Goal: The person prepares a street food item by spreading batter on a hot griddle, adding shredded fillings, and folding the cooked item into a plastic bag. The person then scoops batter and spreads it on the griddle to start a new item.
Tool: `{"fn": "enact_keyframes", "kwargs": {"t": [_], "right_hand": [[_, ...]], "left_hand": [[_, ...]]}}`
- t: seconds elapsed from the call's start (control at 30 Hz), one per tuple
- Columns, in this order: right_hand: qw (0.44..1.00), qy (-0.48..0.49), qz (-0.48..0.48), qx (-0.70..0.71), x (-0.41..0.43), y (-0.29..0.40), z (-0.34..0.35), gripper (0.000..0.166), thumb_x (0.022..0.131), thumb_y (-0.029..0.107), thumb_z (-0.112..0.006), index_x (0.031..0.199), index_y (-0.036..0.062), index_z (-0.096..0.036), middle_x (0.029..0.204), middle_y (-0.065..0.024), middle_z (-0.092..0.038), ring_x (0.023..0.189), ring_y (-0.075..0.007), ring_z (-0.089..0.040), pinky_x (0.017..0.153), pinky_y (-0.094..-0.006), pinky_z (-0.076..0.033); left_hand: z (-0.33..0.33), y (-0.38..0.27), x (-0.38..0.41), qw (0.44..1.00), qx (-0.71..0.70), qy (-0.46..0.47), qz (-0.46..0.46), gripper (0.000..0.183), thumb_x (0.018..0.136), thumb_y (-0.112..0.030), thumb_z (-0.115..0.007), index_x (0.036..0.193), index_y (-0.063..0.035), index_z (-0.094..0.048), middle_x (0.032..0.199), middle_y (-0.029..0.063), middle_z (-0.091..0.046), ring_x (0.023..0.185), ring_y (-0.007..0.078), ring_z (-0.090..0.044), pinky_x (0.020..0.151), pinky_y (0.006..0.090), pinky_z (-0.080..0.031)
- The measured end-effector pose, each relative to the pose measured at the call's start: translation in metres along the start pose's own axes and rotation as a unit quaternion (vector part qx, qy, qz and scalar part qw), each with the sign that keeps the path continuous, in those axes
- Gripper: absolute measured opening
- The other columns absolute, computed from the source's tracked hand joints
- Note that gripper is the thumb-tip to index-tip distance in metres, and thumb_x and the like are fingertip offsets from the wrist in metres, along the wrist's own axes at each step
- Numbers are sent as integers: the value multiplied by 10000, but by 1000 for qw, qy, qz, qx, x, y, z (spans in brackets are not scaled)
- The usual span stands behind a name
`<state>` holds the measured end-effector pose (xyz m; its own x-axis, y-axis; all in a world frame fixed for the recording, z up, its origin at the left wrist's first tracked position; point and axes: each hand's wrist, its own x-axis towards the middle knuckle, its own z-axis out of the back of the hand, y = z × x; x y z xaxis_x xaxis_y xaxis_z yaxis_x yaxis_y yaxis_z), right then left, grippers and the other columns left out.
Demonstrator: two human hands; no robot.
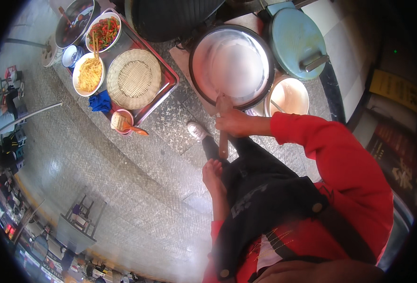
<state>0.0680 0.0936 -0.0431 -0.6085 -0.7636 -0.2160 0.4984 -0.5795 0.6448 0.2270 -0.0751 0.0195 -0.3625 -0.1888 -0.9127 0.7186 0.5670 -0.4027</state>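
My right hand (233,122) grips the wooden handle of a utensil (223,143), whose far end reaches the near rim of a large round metal pan (242,67) with a whitish surface inside. My left hand (212,171) hangs in front of my black apron with its fingers curled; nothing shows in it. Right of the pan, a pot (289,93) holds a ladle or similar tool. Left of the pan, a metal tray (166,88) carries a round woven mat (134,78), a bowl of yellow shreds (90,75) and a bowl of chopped red and green peppers (104,33) with chopsticks.
A brush (130,126) lies over a small pink cup beside a blue cloth (100,101). Stacked small bowls (70,56) and a dark pot (75,23) stand at the upper left. A blue-green round lid (298,42) is at the upper right, near a large black griddle (169,17).
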Motion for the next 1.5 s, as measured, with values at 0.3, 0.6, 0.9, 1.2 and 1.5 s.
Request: {"fn": "enact_keyframes", "kwargs": {"t": [0.3,0.6,0.9,1.2,1.5], "right_hand": [[976,-57,-182,-105,-26,-92,34,145,727,101,-516,862,61,-554,806,-116,-575,723,-299,-595,621,-394,-466],[986,-40,-158,27,38,-24,52,143,700,162,-560,797,59,-574,784,-135,-583,754,-326,-587,676,-437,-454],[700,-395,-349,482,20,-89,82,205,781,190,-610,847,-4,-609,727,-88,-632,626,-139,-610,566,-245,-486],[410,-463,-436,654,-29,-123,9,192,767,149,-638,859,-7,-573,781,-107,-623,659,-178,-621,588,-244,-539],[516,-574,-378,511,-111,-180,86,144,785,125,-570,853,0,-587,752,-107,-606,635,-196,-600,568,-269,-499]], "left_hand": [[-3,4,2,1000,11,8,13,349,914,-296,-425,1125,-23,-474,1033,119,-549,935,200,-547,803,293,-439],[-7,1,1,1000,8,-3,19,339,905,-291,-465,1121,-31,-477,1047,117,-549,948,193,-547,810,289,-438],[-12,-3,4,1000,19,14,20,340,900,-283,-470,1122,-26,-481,1061,129,-547,956,200,-547,824,298,-434],[-14,-6,5,998,62,16,17,346,903,-272,-458,1125,-6,-468,1050,137,-547,955,207,-547,828,305,-436],[-26,-7,2,997,67,30,26,353,905,-268,-458,1131,3,-461,1040,147,-544,946,217,-546,824,305,-442]]}}
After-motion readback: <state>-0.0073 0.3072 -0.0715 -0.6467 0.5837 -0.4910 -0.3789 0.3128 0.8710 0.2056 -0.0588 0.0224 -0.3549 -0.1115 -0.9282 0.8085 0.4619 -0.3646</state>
